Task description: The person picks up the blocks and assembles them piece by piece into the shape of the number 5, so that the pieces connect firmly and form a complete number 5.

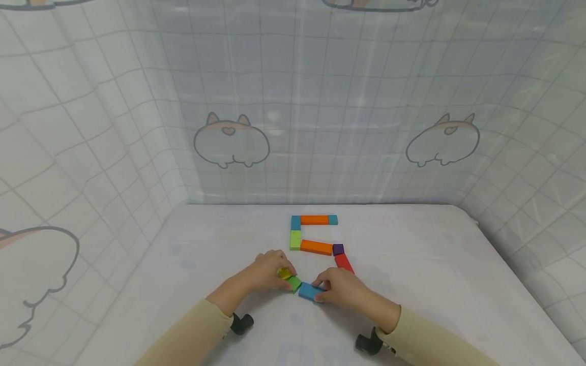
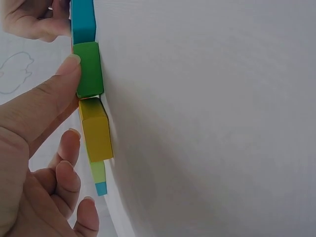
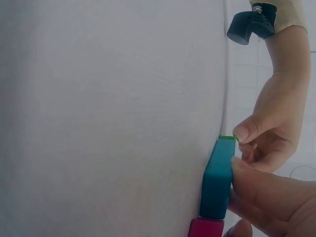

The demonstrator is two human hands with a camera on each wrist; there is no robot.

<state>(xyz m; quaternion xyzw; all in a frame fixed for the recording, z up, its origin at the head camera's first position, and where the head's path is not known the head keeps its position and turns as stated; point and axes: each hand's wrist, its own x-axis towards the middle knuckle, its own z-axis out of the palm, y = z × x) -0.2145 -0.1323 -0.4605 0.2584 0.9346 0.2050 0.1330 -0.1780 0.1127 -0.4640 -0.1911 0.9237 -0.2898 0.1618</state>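
My left hand (image 1: pixel 269 271) pinches a small green block (image 1: pixel 295 284) on the table, thumb at its near side; the far fingers are partly hidden. A yellow block (image 1: pixel 284 273) stands beside it under that hand, seen end to end with the green one in the left wrist view. My right hand (image 1: pixel 342 288) holds a blue block (image 1: pixel 309 292) between thumb and fingers, its left end close to the green block. In the right wrist view a red block (image 3: pixel 206 228) sits at the blue block's other end.
Beyond the hands, orange blocks (image 1: pixel 316 247), a lime block (image 1: pixel 295 240), teal blocks (image 1: pixel 296 222), a purple block (image 1: pixel 338 249) and a red block (image 1: pixel 344 263) form a bent line on the white table (image 1: pixel 412 254). A gridded curtain (image 1: pixel 339 101) encloses the back and sides.
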